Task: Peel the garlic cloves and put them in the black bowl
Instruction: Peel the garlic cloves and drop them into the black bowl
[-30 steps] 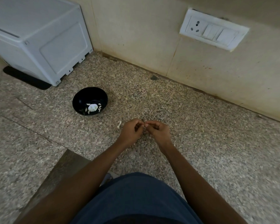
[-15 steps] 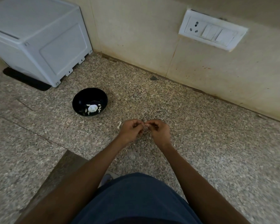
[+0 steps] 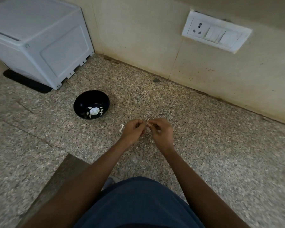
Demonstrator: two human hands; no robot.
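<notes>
The black bowl (image 3: 82,102) stands on the speckled granite counter, left of centre, with a white garlic head (image 3: 94,111) and several small pale pieces around it inside. My left hand (image 3: 133,130) and my right hand (image 3: 161,131) meet fingertip to fingertip over the counter, to the right of the bowl and nearer to me. Both pinch a small garlic clove (image 3: 148,124), of which only a pale sliver shows between the fingers. A scrap of white peel (image 3: 121,127) lies on the counter just left of my left hand.
A pale grey plastic appliance (image 3: 39,41) on a black mat (image 3: 26,81) fills the back left corner. The beige wall (image 3: 138,38) runs behind, carrying a white socket and switch plate (image 3: 215,31). A dark step in the counter (image 3: 62,175) sits at the near left.
My hands have stayed together over the same spot, with small finger movements on the clove. The bowl has not moved.
</notes>
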